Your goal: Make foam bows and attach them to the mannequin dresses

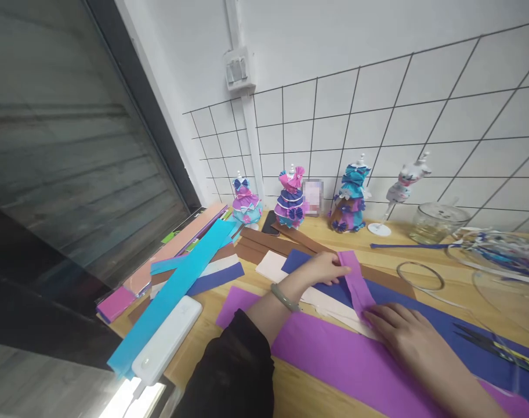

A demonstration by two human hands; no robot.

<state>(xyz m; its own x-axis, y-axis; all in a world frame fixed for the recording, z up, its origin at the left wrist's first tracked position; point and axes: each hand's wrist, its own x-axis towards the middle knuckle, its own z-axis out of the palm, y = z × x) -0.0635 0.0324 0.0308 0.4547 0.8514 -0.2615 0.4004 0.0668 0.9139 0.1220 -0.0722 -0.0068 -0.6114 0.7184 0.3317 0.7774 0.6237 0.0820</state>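
A short purple strip of crepe paper (355, 280) stretches between my two hands. The fingers of my left hand (322, 269) pinch its far end, and a jade-like bangle circles that wrist. At the near end, my right hand (404, 331) grips the strip with its fingers bent over it. Beneath my hands lie a wide purple crepe paper sheet (329, 354), a dark blue sheet (438, 325) and a cream strip (340, 310). Black-bladed scissors (486, 342) rest on the blue sheet, right of my right hand.
Dressed mini mannequins (290, 200) and a bare one (404, 186) line the wall. A glass jar (438, 222), a metal ring (421, 276) and a ribbon pile (503, 252) are at right. Leftward lie a turquoise strip (181, 284), a white power strip (169, 339) and brown strips (268, 244).
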